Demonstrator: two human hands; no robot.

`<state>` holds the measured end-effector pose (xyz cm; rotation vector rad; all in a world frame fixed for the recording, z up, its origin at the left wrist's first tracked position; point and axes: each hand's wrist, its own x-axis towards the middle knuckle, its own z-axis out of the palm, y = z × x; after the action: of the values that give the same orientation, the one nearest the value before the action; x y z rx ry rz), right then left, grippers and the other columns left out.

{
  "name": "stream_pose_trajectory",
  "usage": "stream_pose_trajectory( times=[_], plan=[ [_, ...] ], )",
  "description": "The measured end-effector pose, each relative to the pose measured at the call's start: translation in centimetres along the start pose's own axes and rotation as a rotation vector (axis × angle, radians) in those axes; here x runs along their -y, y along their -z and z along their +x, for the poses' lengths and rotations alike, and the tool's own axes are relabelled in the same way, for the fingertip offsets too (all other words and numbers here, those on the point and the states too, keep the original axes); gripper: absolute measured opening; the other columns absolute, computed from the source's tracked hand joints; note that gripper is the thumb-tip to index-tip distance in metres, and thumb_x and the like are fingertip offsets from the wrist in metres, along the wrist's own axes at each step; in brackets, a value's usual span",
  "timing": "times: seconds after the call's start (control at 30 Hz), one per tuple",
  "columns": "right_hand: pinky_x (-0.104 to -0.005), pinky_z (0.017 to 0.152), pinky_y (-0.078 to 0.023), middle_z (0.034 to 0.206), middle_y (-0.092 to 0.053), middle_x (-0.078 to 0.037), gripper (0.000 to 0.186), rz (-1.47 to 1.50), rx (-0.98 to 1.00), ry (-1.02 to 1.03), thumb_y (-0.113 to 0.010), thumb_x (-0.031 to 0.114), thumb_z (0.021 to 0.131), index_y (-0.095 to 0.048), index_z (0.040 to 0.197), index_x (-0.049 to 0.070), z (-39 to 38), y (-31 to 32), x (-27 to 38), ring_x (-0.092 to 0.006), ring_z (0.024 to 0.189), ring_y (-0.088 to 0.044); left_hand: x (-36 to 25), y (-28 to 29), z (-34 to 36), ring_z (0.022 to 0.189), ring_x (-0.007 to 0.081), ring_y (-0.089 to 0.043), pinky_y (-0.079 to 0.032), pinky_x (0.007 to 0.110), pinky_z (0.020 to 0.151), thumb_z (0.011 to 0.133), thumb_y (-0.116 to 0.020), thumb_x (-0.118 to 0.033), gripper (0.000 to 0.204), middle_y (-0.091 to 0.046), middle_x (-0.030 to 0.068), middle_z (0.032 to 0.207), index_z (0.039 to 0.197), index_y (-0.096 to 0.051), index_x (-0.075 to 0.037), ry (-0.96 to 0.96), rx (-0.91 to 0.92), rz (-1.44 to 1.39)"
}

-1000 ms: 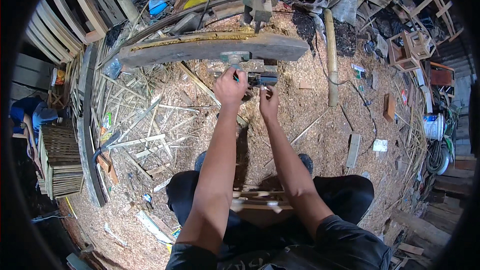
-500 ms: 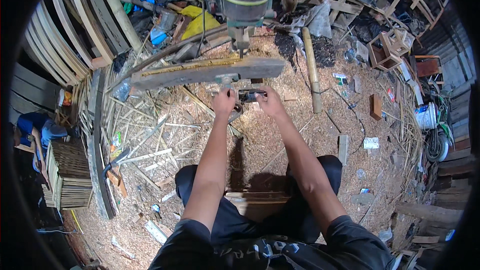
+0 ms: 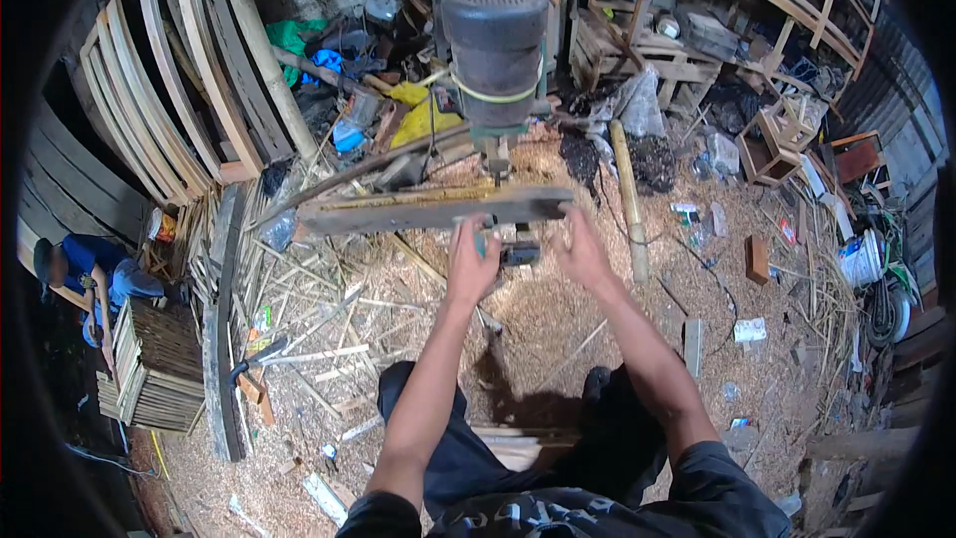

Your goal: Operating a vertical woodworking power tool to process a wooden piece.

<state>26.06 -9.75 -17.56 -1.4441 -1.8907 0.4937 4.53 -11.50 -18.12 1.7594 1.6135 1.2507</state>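
A grey wooden plank [image 3: 358, 215], yellowish along its top, lies crosswise beneath a drilling machine [image 3: 493, 60] with a dark cylindrical motor. My left hand [image 3: 472, 261] is curled at a green clamp fitting [image 3: 481, 242] on the plank's near side. My right hand [image 3: 583, 251], slightly blurred, has thumb and fingers apart beside the plank's right part; whether it touches the wood I cannot tell. A dark metal block [image 3: 520, 253] sits between my hands, below the plank.
A co-worker [image 3: 105, 274] sits at left by stacked slats [image 3: 149, 379]. Curved wooden frames [image 3: 189, 60] lean behind. A bamboo pole [image 3: 629, 199], small wooden block [image 3: 756, 259], white bucket [image 3: 858, 261] and scattered offcuts lie around on the shavings-covered floor [image 3: 558, 349].
The view has tilted up, bringing the motor fully in and shifting the scene lower. My right hand has left the dark block and opened, moving rightward near the plank.
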Motion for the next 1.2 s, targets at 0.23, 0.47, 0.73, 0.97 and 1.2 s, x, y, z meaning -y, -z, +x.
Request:
stream_pose_trajectory(
  times=[0.23,0.47,0.73,0.97,1.2],
  plan=[
    [-0.0492,0.110,-0.035,0.139,-0.040,-0.029,0.058,-0.064,-0.186,0.055,-0.061,0.014,0.090,-0.034,0.137,-0.005,0.5,2.9,0.5,-0.0413,0.130,-0.042,-3.7,1.4,4.8,0.146,0.0341,-0.018,-0.013,0.053,0.117,0.091,-0.054,-0.023,0.074,-0.021,0.0215,0.156,0.150,-0.018,0.003,-0.244,-0.118,0.472],
    [-0.0498,0.115,-0.023,0.148,-0.030,-0.028,0.072,-0.176,-0.254,0.310,-0.063,0.015,0.086,-0.026,0.144,-0.005,4.8,2.1,6.3,-0.0420,0.139,-0.029,-4.8,3.7,9.2,0.147,0.0306,-0.017,-0.014,0.053,0.118,0.092,-0.049,-0.027,0.072,-0.019,0.0194,0.157,0.150,-0.018,0.003,-0.242,-0.125,0.596],
    [-0.0487,0.116,-0.023,0.149,-0.028,-0.029,0.072,-0.151,-0.278,0.358,-0.062,0.014,0.086,-0.025,0.145,-0.003,8.1,3.9,8.5,-0.0421,0.140,-0.028,-5.5,4.6,13.0,0.147,0.0296,-0.017,-0.012,0.054,0.117,0.093,-0.045,-0.029,0.072,-0.018,0.0176,0.159,0.151,-0.016,0.000,-0.266,-0.089,0.703],
    [-0.0502,0.114,-0.026,0.149,-0.028,-0.029,0.072,-0.116,-0.303,0.296,-0.063,0.015,0.086,-0.026,0.145,-0.002,8.6,3.9,6.9,-0.0423,0.139,-0.030,-5.0,4.0,13.4,0.149,0.0326,-0.007,-0.003,0.056,0.118,0.086,-0.046,-0.030,0.083,-0.009,0.0146,0.161,0.154,-0.005,-0.003,-0.197,-0.019,0.674],
    [-0.0479,0.114,-0.028,0.148,-0.030,-0.029,0.067,-0.076,-0.302,0.259,-0.062,0.014,0.087,-0.029,0.143,-0.003,9.2,3.0,7.3,-0.0419,0.138,-0.032,-4.3,4.0,14.0,0.149,0.0332,-0.002,0.002,0.056,0.118,0.082,-0.048,-0.028,0.088,-0.005,0.0135,0.162,0.155,-0.003,-0.006,-0.245,-0.057,0.784]
  ],
)
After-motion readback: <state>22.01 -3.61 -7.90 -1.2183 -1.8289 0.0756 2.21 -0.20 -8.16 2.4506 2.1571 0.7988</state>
